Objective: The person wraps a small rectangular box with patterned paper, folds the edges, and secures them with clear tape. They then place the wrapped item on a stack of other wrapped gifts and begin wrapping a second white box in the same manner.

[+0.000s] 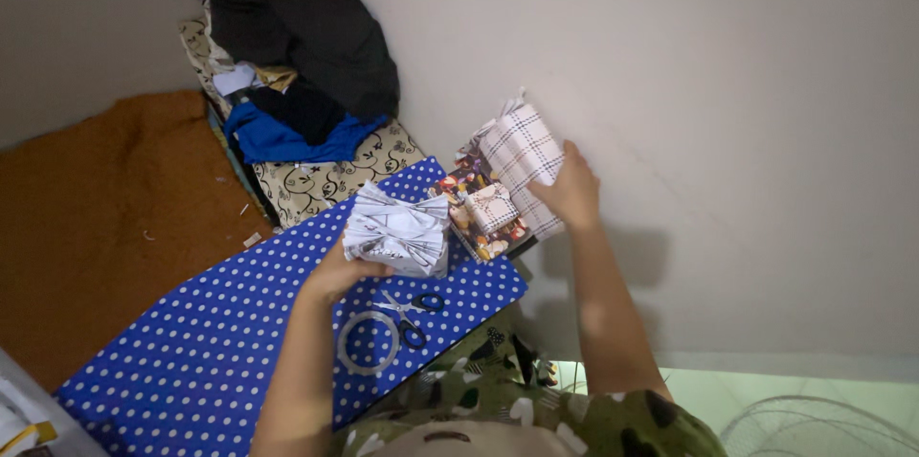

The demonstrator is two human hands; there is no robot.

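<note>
My left hand [343, 272] holds a box wrapped in white patterned paper with pleated folds [398, 230], just above a blue sheet of white-dotted wrapping paper [191, 342]. My right hand [571, 193] rests on a parcel wrapped in white checked paper [522, 156] that leans against the wall. Beside it lie a colourfully wrapped parcel [467, 191] and a small checked gift box with a bow [492, 206]. Scissors with blue handles [414, 313] and a clear tape roll [369, 342] lie on the dotted paper near my left forearm.
A pile of dark and blue clothes [297, 45] sits on a floral-patterned box [325, 179] in the corner. Brown carpet [105, 218] covers the floor at left. The plain wall [728, 132] fills the right side. A wire fan grille [823, 428] shows at bottom right.
</note>
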